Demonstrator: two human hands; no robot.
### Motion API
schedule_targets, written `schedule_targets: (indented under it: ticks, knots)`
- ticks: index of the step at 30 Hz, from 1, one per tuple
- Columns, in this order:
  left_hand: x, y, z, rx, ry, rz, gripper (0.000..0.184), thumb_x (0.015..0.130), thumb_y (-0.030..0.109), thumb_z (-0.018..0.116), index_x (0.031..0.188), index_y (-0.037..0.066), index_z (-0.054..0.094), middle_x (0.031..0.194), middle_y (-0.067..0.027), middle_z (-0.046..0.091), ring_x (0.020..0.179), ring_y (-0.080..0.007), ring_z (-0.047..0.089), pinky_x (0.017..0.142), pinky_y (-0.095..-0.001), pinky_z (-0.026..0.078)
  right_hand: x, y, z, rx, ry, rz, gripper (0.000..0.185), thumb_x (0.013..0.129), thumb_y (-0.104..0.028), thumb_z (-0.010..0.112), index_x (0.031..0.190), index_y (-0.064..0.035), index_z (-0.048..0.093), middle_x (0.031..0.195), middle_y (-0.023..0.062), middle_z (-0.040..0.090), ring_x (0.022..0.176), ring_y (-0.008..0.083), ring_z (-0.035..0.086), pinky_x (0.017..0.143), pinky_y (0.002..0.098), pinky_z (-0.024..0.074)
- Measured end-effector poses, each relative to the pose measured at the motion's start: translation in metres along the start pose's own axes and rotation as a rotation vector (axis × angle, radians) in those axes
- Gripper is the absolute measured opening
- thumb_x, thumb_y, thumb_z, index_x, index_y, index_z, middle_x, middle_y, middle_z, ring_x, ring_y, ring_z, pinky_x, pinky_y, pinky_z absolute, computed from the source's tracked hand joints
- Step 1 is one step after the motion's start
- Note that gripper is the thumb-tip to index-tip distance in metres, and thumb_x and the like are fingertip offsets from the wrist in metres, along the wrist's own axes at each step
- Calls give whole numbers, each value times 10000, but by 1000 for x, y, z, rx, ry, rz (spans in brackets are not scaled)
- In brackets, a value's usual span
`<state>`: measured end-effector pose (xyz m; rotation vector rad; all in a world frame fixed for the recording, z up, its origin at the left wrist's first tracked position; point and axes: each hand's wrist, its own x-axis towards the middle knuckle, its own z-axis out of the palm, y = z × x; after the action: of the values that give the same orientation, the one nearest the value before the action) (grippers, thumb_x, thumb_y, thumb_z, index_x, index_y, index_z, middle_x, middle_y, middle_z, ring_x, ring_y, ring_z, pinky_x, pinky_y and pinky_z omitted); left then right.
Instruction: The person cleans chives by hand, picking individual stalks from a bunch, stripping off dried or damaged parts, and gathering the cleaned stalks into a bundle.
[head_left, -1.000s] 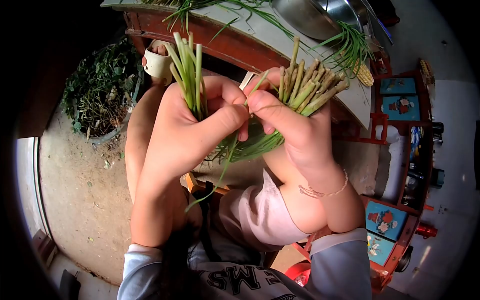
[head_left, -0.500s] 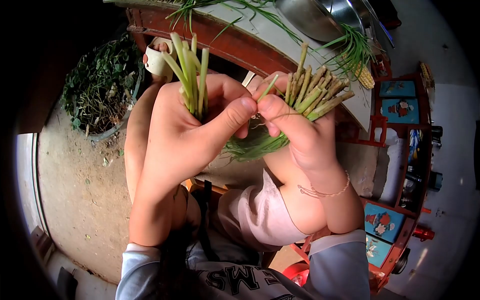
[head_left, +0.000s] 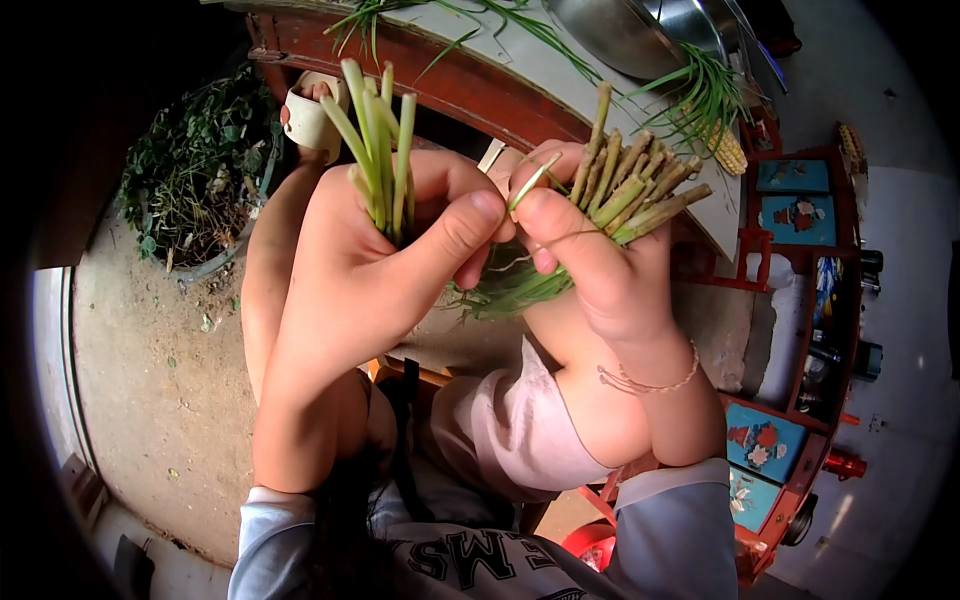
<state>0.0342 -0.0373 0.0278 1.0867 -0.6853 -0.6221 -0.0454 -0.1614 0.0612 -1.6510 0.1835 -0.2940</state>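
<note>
My left hand point(head_left: 365, 290) is closed around a small bunch of pale, clean-looking garlic chives point(head_left: 383, 150), their cut ends pointing up. In my right hand point(head_left: 610, 275) is a thicker bunch of garlic chives point(head_left: 645, 185) with brown, dry-skinned ends. Between the two thumbs, a single thin chive stalk point(head_left: 536, 180) sticks up, pinched at my right fingertips. My left thumb and forefinger are pressed together close beside it; a thin strand trails there. Long green leaves point(head_left: 525, 290) hang below the hands, over my lap.
Ahead stands a red-edged table point(head_left: 450, 80) with loose chive leaves point(head_left: 510, 20), a metal bowl point(head_left: 620, 35) and a corn cob point(head_left: 725, 150). A pot of leafy plants point(head_left: 195, 170) is at the left. Red cabinets with blue painted panels point(head_left: 800, 220) line the right.
My left thumb and fingers have drawn slightly left, away from the right fingertips. The single stalk now tilts more and shows paler. Both bunches stay in hand.
</note>
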Motion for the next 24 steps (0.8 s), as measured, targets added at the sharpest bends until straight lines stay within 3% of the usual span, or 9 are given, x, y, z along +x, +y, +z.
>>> schedule_targets:
  ticks: [3,7,11,12,15,16,18,20,24]
  knots:
    - [0,2,1,-11,17,5,214,827,142,507,695,-26,520,585,-19,486,454,-51,406,411,-172,303,1,3,-2,-60,52,-62,66,749,-40,498,794,6,513,688,49,494,503,64,413,453,183,335]
    - [0,4,0,-37,44,-47,151,814,56,500,692,-27,534,548,2,485,486,-36,434,437,-164,316,6,-3,-9,22,278,44,117,753,-84,476,808,17,499,620,18,444,486,79,365,473,213,317]
    - [1,1,-2,-23,35,-26,151,817,56,493,699,-29,533,555,0,487,481,-37,435,437,-162,319,11,1,-23,159,382,53,157,784,-136,458,654,-69,403,581,-9,357,496,79,332,511,210,288]
    - [1,2,-1,-22,35,-25,151,817,56,493,699,-29,533,555,0,487,481,-37,435,437,-162,319,9,3,-26,242,302,52,221,794,-157,451,613,-100,338,579,-11,317,502,77,324,524,202,275]
    - [2,2,0,-47,41,-50,148,819,54,486,707,-30,534,570,-4,494,484,-40,440,439,-162,324,6,3,-22,151,293,140,224,790,-156,459,611,-96,338,610,-2,350,493,77,325,505,205,275]
    - [2,2,0,-58,50,-47,148,820,53,484,709,-30,535,575,-5,496,488,-42,443,441,-163,326,5,0,-17,130,287,112,142,776,-130,473,668,-51,426,648,13,398,490,74,342,488,201,290]
    - [2,1,1,-68,57,-45,147,821,52,482,711,-29,536,579,-6,497,492,-43,445,443,-163,328,5,-8,-10,95,230,90,101,767,-112,477,731,-18,464,667,22,421,492,75,355,486,198,302]
    - [2,1,2,-72,58,-53,148,824,50,477,713,-27,538,581,-5,497,499,-45,448,446,-164,331,3,-11,-10,78,128,77,172,738,-49,502,881,46,523,720,43,471,501,72,392,480,187,327]
    - [3,0,3,-73,67,-54,155,829,60,476,718,-28,538,586,-3,499,497,-42,445,451,-163,333,2,-5,-7,-74,103,-53,102,728,-12,539,815,39,530,713,59,483,492,70,405,444,186,313]
